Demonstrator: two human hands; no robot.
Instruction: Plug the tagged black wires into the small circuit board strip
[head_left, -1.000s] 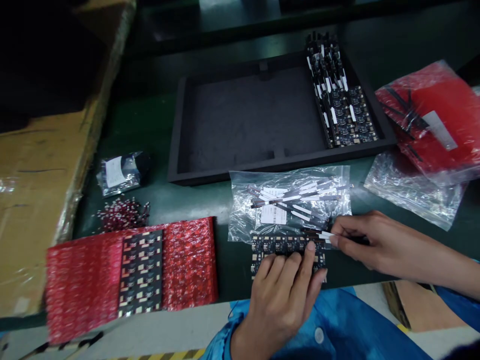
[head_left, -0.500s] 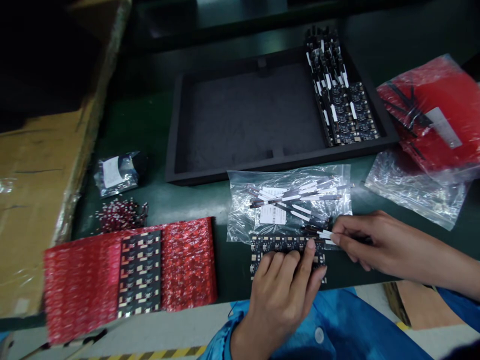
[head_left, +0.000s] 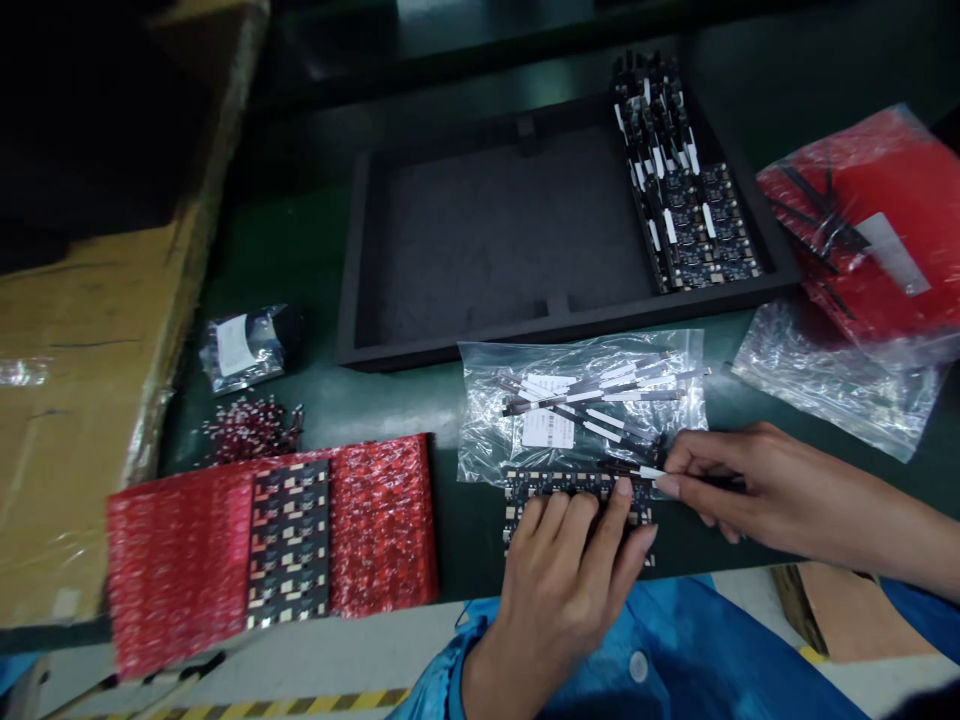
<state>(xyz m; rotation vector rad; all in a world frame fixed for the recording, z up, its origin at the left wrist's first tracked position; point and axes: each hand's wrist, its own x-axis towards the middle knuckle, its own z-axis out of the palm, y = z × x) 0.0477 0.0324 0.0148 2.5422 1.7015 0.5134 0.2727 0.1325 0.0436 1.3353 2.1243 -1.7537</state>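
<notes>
the left hand (head_left: 559, 575) presses its flat fingers on the circuit panel (head_left: 574, 492) while the right hand (head_left: 720, 480) pinches a thin ribbon strip (head_left: 634, 470), which could buckle if pushed in crooked.

Dark green bench (head_left: 315, 250) with parts laid out across it.

A black foam tray (head_left: 360, 250) sits at the far middle, with a column of circuit boards (head_left: 694, 215) along its right side. Just in front of it lies a clear bag of flat cables (head_left: 577, 400), and nearer the front edge a black circuit board strip (head_left: 559, 487). At the front left a red bubble-wrap sheet (head_left: 375, 520) carries a panel of boards (head_left: 289, 540); behind it are a heap of small red parts (head_left: 251, 430) and a small clear packet (head_left: 244, 345). A red bag (head_left: 892, 200) and an empty-looking clear bag (head_left: 832, 375) lie at the right; a cardboard box (head_left: 67, 400) borders the left.
</notes>
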